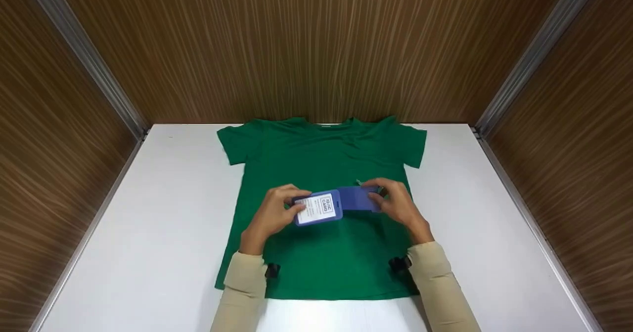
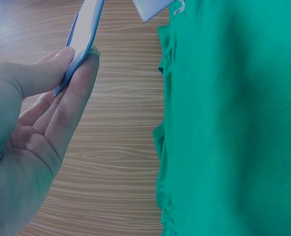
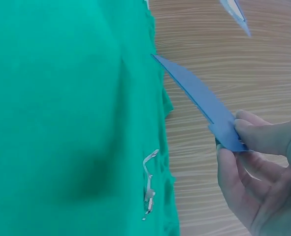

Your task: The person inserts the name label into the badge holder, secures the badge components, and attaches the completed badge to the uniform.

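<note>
"Two blue pieces, yeah? How far along did it look?"

"Partway, I'd guess. The card holder (image 1: 339,213) and the flat blue cover (image 1: 355,198) were apart, and the printed white card (image 1: 316,208) already sat in the holder. Couldn't tell if they were coming apart or going together, so no clue what was left."

"And the hands?"

"Both up over the green T-shirt (image 1: 321,267). Left hand (image 1: 274,211) pinched the holder between thumb and fingers, right hand (image 1: 395,204) pinched the far end of the cover."

"Materials?"

"Holder looked like stiff plastic, rounded rectangle, slot at one end. Cover seemed thin and smooth. Shirt was soft fabric, wrinkled near the neck, spread on a white bench (image 1: 148,223). Oh, and a silvery clip (image 3: 149,184) near the right hand."
</note>
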The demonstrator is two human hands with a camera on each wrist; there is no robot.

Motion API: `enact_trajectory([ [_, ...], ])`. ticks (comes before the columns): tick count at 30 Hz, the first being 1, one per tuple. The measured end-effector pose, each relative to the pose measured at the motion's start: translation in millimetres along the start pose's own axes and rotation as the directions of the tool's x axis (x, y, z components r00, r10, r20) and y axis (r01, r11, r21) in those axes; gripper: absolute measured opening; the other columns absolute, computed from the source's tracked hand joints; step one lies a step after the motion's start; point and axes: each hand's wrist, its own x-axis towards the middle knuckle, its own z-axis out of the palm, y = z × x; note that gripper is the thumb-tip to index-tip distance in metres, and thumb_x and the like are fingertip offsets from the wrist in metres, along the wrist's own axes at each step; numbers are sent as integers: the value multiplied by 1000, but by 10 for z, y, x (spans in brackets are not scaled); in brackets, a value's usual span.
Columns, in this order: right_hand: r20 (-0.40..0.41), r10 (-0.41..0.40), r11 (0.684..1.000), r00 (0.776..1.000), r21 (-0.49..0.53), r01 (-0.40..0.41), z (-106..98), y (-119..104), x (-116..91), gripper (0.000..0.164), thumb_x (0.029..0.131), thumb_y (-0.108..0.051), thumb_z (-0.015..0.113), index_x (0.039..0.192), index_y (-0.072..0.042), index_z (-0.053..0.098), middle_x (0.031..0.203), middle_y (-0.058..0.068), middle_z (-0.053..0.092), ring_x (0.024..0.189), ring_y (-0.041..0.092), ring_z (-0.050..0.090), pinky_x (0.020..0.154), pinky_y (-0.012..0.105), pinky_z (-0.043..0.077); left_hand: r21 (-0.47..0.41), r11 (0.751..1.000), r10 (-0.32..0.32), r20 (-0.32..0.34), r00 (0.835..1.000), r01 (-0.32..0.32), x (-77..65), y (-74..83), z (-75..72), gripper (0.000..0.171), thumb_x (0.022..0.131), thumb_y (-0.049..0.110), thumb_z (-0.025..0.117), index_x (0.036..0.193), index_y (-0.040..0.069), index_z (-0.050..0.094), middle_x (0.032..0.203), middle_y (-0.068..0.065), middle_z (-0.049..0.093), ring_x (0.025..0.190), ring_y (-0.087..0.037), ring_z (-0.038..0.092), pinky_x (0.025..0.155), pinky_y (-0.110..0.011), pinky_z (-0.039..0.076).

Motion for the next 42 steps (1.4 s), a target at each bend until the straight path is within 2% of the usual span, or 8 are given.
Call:
enact_trajectory([
  [4, -29, 5, 1000, 1000, 1, -5, -40, -41, -10, 25, 97, 4, 65, 118, -4, 74, 121, 17, 74, 91, 25, 67, 76, 36, 58, 1, 1000, 1, -2, 1000, -1, 4, -7, 2, 28, 95, 4, 72, 123, 8, 76, 112, -8, 73, 95, -16, 64, 86, -36, 57],
  [12, -73, 17, 1000, 997, -15, -19, -130, -99, -33, 23, 99, 1, 65, 119, -5, 74, 121, 15, 73, 91, 25, 68, 78, 37, 57, -6, 1000, -7, -8, 1000, 7, -3, -9, -9, 28, 96, 4, 71, 123, 8, 76, 111, -8, 73, 95, -17, 62, 88, -38, 56],
  [21, -174, 12, 1000, 985, 25, -8, -181, -147, -51, 25, 97, 4, 65, 118, -7, 75, 119, 14, 74, 82, 19, 65, 68, 22, 54, -1, 1000, -25, -6, 1000, 25, -21, -8, -11, 28, 96, 5, 71, 123, 9, 76, 112, -7, 72, 94, -18, 62, 87, -38, 56],
  [27, -231, 4, 1000, 973, 29, 3, -198, -197, -42, 23, 98, 3, 64, 116, -6, 76, 115, 13, 75, 79, 14, 63, 66, 19, 50, -3, 1000, -15, -7, 1000, 15, -12, -12, -13, 28, 96, 4, 71, 123, 8, 76, 112, -8, 72, 94, -18, 62, 87, -38, 56],
  [33, -238, 6, 999, 971, 47, 5, -214, -243, -48, 24, 99, 4, 63, 117, -5, 75, 118, 13, 75, 84, 14, 63, 73, 24, 52, -3, 1000, -17, -7, 1000, 17, -12, -11, -11, 28, 96, 5, 72, 123, 9, 76, 113, -8, 72, 95, -18, 63, 88, -38, 56],
  [39, -225, 35, 996, 974, 90, -16, -226, -298, -58, 26, 99, 5, 62, 119, -5, 74, 121, 15, 73, 87, 20, 64, 73, 18, 53, 3, 1000, -9, -10, 1000, 9, -9, -4, -14, 28, 96, 6, 71, 123, 9, 76, 113, -8, 72, 95, -18, 62, 87, -39, 56],
  [42, -206, 38, 996, 978, 91, -19, -217, -312, -56, 26, 99, 5, 62, 119, -5, 74, 121, 17, 73, 90, 23, 65, 76, 23, 56, -1, 1000, -11, -13, 1000, 11, -5, -7, -13, 28, 96, 6, 71, 123, 9, 76, 112, -8, 72, 95, -19, 62, 87, -41, 57],
])
